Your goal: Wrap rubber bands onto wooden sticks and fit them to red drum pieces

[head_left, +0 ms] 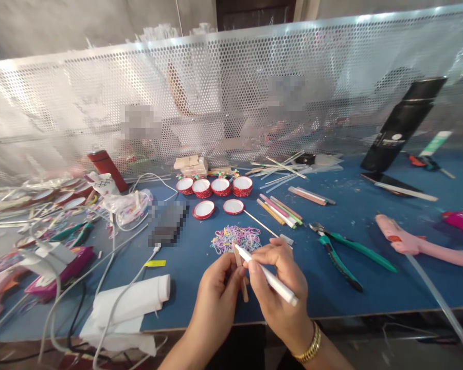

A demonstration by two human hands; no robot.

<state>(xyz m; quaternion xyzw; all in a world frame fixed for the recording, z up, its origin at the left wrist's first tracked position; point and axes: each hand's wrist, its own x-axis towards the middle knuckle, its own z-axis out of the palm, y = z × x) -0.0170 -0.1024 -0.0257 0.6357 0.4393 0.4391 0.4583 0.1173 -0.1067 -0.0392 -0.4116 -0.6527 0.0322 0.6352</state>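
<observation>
Near the front edge of the blue table, my left hand is closed on a thin wooden stick, pinched between thumb and fingers. My right hand grips a white pen like a writing tool, its tip touching or very close to the stick's upper end. Just beyond both hands lies a pile of pastel elastic loops. Behind the pile are two red-rimmed white discs, one with a stick reaching out from it, and stacks of similar discs.
Teal-handled pliers and a pink glue gun lie at the right. Coloured pens sit beyond my right hand. A black bottle leans at the back right. Left are a phone, a white roll and cables. A perforated metal screen stands behind.
</observation>
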